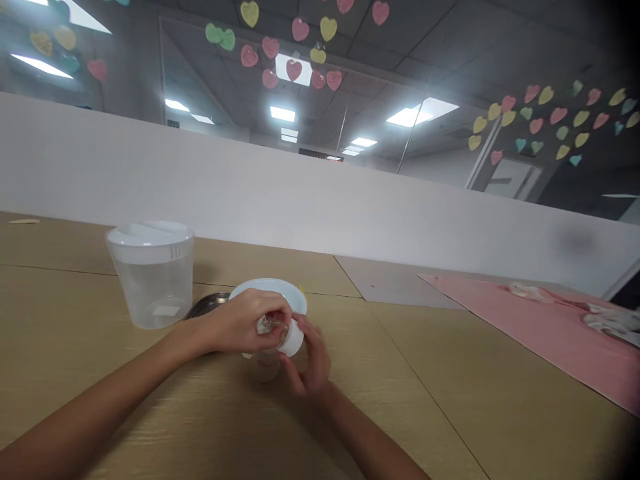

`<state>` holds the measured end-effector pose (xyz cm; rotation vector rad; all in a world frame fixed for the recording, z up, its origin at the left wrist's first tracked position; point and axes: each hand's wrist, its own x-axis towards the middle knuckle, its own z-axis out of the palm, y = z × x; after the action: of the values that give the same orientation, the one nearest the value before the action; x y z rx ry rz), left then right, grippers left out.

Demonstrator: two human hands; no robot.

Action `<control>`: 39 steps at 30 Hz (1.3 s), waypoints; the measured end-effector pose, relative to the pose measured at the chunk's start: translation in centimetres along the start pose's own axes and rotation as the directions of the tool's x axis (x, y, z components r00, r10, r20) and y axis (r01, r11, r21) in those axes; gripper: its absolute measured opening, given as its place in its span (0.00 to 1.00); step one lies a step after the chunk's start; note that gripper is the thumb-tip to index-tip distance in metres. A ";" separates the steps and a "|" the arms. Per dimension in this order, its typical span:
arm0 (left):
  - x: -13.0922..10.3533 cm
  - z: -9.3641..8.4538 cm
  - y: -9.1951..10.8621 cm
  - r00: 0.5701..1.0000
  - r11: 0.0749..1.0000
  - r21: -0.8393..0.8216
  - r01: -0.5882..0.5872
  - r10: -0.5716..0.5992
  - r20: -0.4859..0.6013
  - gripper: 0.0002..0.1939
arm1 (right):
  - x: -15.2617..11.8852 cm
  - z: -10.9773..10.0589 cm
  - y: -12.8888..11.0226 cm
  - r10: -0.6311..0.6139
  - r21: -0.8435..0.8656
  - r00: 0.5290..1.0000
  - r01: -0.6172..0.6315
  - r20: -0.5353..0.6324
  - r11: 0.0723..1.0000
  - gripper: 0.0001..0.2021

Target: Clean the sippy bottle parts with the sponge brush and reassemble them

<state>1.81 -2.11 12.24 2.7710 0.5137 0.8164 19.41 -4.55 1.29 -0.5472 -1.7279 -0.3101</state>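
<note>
My left hand [255,320] is closed around a small clear bottle [271,326], most of it hidden by the fingers. A white cap [292,339] sits at the bottle's right end, and the fingers of my right hand [313,360] are closed around it. Whether the cap is loose or fixed on cannot be seen. Just below my hands stands a clear cup [265,368], faint against the tabletop. Behind them is a white bowl [273,285], partly covered by my left hand. A dark metal dish [207,304] shows beyond my left wrist.
A clear plastic bucket [155,287] with a white lid stands at the left. On the right, a pink cloth [540,333] with crumpled fabric covers the wooden table [400,400]. A low white partition [280,200] with glass above runs along the back.
</note>
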 end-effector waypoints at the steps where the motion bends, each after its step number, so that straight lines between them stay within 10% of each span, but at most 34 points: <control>1: 0.1 -0.1 0.1 1.000 1.000 -0.026 0.012 -0.012 -0.002 0.04 | 0.0 0.0 0.0 0.011 0.008 1.000 -0.011 0.006 1.000 0.27; 16: -0.3 -1.7 -2.2 0.975 0.842 -0.508 0.182 -0.087 0.204 0.10 | -0.4 -0.6 0.2 0.121 0.123 0.993 -0.122 0.016 0.985 0.21; 21: -0.5 -2.2 -4.6 0.969 0.961 -0.122 0.248 -0.246 0.032 0.14 | 0.7 0.2 0.6 0.355 0.142 0.900 -0.329 -0.252 0.934 0.17; 25: -1.0 -0.7 -8.5 0.948 0.892 0.336 0.301 -0.317 -0.009 0.15 | 1.6 -0.1 1.4 0.581 -0.014 0.800 -0.589 -0.149 0.808 0.14; 39: -1.7 2.6 -11.4 0.878 0.833 0.466 0.299 -0.431 0.208 0.20 | 0.6 0.1 3.8 0.621 -0.428 0.770 -0.515 0.150 0.743 0.17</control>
<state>-1.23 7.47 5.96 2.9317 1.2430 0.1888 21.23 -1.17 1.51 -1.4317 -1.6772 -0.1009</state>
